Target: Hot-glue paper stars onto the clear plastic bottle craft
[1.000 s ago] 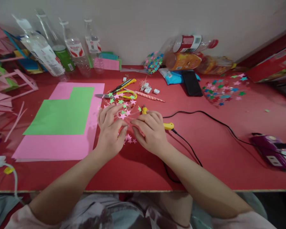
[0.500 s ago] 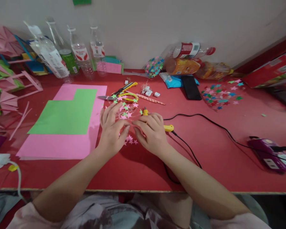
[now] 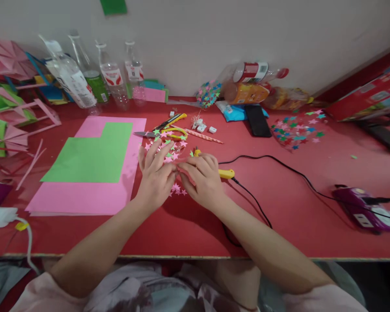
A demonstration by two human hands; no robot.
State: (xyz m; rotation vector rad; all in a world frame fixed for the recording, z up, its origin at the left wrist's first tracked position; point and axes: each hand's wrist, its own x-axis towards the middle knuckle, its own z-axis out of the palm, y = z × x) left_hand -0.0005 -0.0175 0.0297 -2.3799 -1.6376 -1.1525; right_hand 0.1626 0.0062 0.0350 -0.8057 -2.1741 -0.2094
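Observation:
My left hand (image 3: 156, 180) and my right hand (image 3: 204, 178) meet over the red table. Thumb and forefinger of each are pinched close together at the same spot; whatever lies between the tips is too small to make out. The other left fingers are raised and spread over a clear piece covered in pink and green paper stars (image 3: 172, 146). Loose pink stars (image 3: 176, 189) lie below the fingertips. A corded yellow glue gun (image 3: 226, 173) lies under my right hand, which partly covers it. Yellow-handled scissors (image 3: 178, 131) and a craft knife (image 3: 169, 122) lie just beyond.
Green paper (image 3: 91, 158) rests on pink sheets (image 3: 74, 201) at left. Bottles (image 3: 112, 78) stand along the wall. A black phone (image 3: 258, 121), a star-covered clear piece (image 3: 297, 132) and a purple power strip (image 3: 360, 208) occupy the right side, with a black cord (image 3: 289, 167) crossing the table.
The fingertips of both hands have come closer together. The view has shifted slightly; the objects on the table stay in place.

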